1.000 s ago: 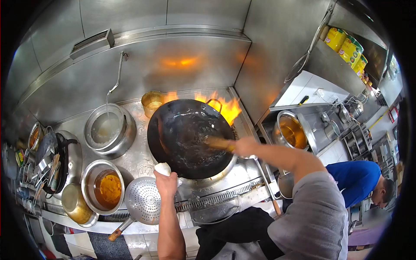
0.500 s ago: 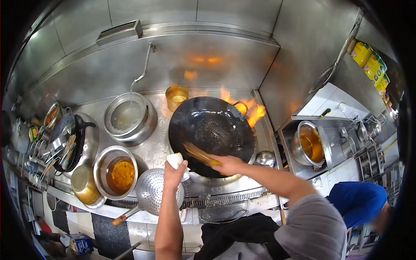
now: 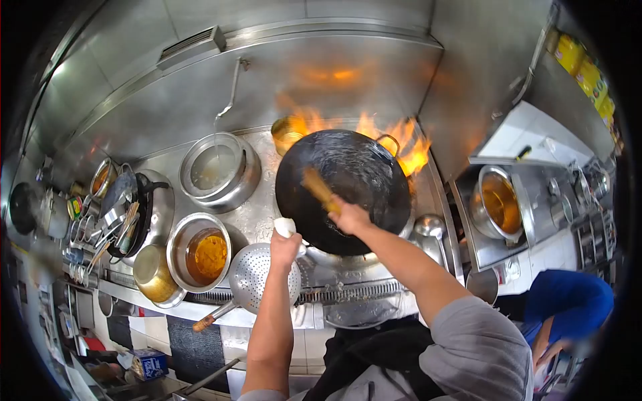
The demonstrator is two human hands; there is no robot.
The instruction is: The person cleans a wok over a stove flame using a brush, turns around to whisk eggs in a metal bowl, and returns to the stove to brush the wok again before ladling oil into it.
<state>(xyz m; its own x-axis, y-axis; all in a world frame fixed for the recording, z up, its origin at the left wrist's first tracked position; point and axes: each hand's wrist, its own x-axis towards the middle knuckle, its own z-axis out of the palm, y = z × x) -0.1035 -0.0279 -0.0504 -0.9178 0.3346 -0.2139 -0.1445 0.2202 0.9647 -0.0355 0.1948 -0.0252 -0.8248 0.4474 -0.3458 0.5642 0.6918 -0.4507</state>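
My right hand (image 3: 350, 218) is closed round the handle of a bamboo wok brush (image 3: 317, 187), its bristles over the left side of a large black wok (image 3: 364, 180). The wok's inside looks wet. My left hand (image 3: 285, 248) is closed on a folded white cloth (image 3: 285, 228) beside the wok's near-left rim; whether a wok handle is inside the cloth is hidden. Flames (image 3: 411, 150) rise behind the wok, near its far loop handle (image 3: 388, 142). Under my left forearm lies a perforated strainer (image 3: 251, 279) with a wooden handle.
A pot of orange liquid (image 3: 177, 250) and a water pot (image 3: 190, 190) stand left, below a tap (image 3: 234, 90). A gold-coloured can (image 3: 286, 137) sits behind the wok. To the right are a ladle (image 3: 431, 227), another pot (image 3: 478, 207) and a person in blue (image 3: 568, 301).
The brush has moved farther into the wok and points more upward. The flames have spread along the back rim. The whole view has shifted, so the stove sits farther right.
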